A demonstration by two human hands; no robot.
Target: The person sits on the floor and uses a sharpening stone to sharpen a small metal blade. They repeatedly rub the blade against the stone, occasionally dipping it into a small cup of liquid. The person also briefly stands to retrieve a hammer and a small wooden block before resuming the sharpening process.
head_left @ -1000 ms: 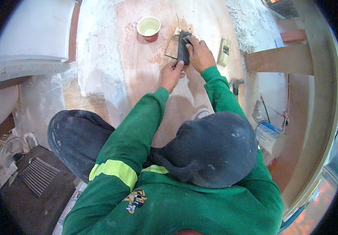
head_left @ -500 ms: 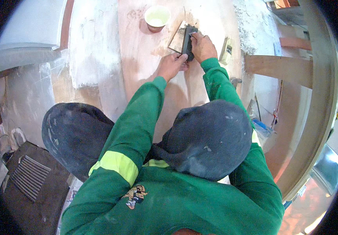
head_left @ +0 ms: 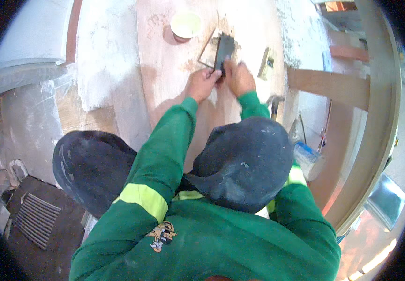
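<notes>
A dark rectangular sharpening stone (head_left: 221, 53) rests slantwise on a pale square board (head_left: 208, 55), with dark wet smears around it. My left hand (head_left: 203, 84) grips the stone's near end, thumb on top. Just right of it, my right hand (head_left: 240, 79) is closed at the stone's near right edge. Its fingers are blurred, and what they hold is hidden. A pale bowl (head_left: 186, 25) with light greenish liquid stands beyond my left hand. To the right of the stone lies a small wooden block with a dark slot, like a hand plane (head_left: 266, 63).
A hammer (head_left: 275, 105) lies beside my right knee. A wooden frame (head_left: 329, 84) stands on the right, with a blue-and-white container (head_left: 305, 153) near it. A dark panel with a ribbed grille (head_left: 37, 220) lies at the lower left.
My right hand has slid from the stone's upper part down to its near end. My left hand stays on the stone. The view has shifted slightly, showing more of the hammer.
</notes>
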